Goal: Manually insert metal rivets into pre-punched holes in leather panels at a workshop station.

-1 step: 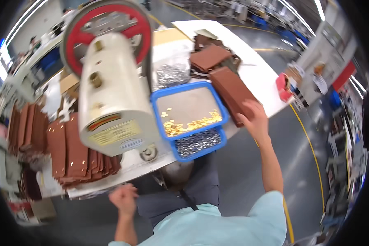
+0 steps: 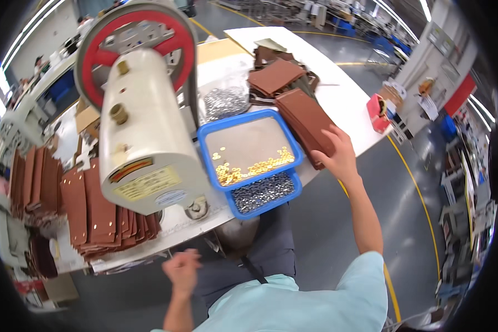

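A neat stack of long brown leather-like strips lies slantwise near the table's right edge. At its near end is my right hand, thumb and fingers apart around the corner; whether it touches the stack I cannot tell. My left hand hovers over my lap, off the table's front edge, its fingers loosely curled with nothing visible in them. Left of the stack stands a blue-rimmed tray with small gold-coloured rings along its near side. Tucked beneath it, a second blue tray holds small silvery metal pieces.
A large cream-coloured machine with a red flywheel fills the left centre. Beside it lie brown strips with metal eyelets. Farther back are a bag of silvery parts and a loose pile of brown pieces. A pink box is beyond the right edge.
My left hand has shifted a little to the right over my lap. My right hand stays by the near end of the strip stack. The whole view has swung slightly.
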Motion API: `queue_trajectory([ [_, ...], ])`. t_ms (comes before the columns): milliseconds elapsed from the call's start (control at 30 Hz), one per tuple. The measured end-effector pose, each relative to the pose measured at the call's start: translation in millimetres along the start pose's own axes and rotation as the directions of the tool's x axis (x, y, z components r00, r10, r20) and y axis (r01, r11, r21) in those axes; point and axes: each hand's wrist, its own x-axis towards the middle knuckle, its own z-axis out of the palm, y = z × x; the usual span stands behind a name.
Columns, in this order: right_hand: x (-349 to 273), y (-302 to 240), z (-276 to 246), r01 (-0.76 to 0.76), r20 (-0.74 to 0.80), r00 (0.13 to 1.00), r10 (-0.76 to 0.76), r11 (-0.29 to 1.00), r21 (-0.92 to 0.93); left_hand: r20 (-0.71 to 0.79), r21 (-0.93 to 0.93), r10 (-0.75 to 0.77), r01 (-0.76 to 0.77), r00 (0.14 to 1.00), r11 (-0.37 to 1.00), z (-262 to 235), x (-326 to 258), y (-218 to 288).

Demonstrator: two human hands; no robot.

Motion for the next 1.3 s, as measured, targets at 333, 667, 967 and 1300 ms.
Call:
queue_trajectory([
  [333, 9, 59, -7, -0.37, 0.301, 0.862, 0.407, 0.913, -0.173, 0.802, 0.385, -0.406, 0.139, 0.439, 0.912, 106, -63, -36],
  [667, 19, 62, -24, -0.221, 0.122, 0.963, 0.241, 0.963, -0.157, 0.8, 0.369, -0.373, 0.105, 0.471, 0.924, 97, -29, -25],
  [967, -66, -102, -63, 0.356, 0.027, 0.934, -0.356, 0.934, -0.018, 0.807, -0.362, -0.042, 0.551, 0.589, 0.752, 163, 62, 79],
  [1300, -63, -147, -71, 0.287, 0.23, 0.779, -0.583, 0.658, 0.696, 0.594, -0.373, -0.302, 0.588, 0.745, 0.718, 152, 51, 59],
])
